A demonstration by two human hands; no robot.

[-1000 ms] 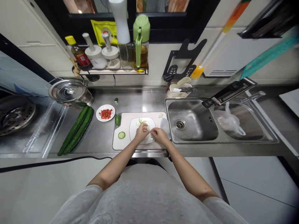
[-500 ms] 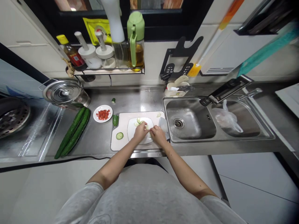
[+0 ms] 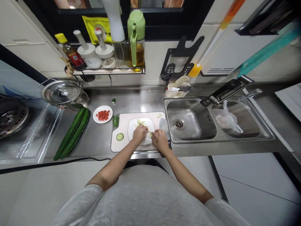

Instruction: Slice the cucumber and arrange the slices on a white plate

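Observation:
A white plate [image 3: 131,131] rests on a pale cutting board [image 3: 117,145] at the counter's front edge. Thin cucumber slices [image 3: 140,122] lie on the plate's far side. Over the plate's near half, my left hand [image 3: 139,134] has its fingers curled down, and what they hold is hidden. My right hand [image 3: 160,140] is at the plate's right rim, its fingertips pinched on a pale cucumber slice [image 3: 150,134] between the two hands. One round slice [image 3: 119,137] lies on the board to the left. A cleaver [image 3: 163,124] lies flat on the board's right edge.
A cucumber end [image 3: 115,121] sits by the board's left corner, with a small dish of red chopped chilli [image 3: 102,114] beyond it. Two whole cucumbers [image 3: 71,133] lie left, near a lidded steel pot [image 3: 63,93]. The double sink [image 3: 191,124] is right of the board.
Both hands have drawn slightly toward the near edge of the plate, staying close together. The view has shifted a little; nothing else on the counter has moved.

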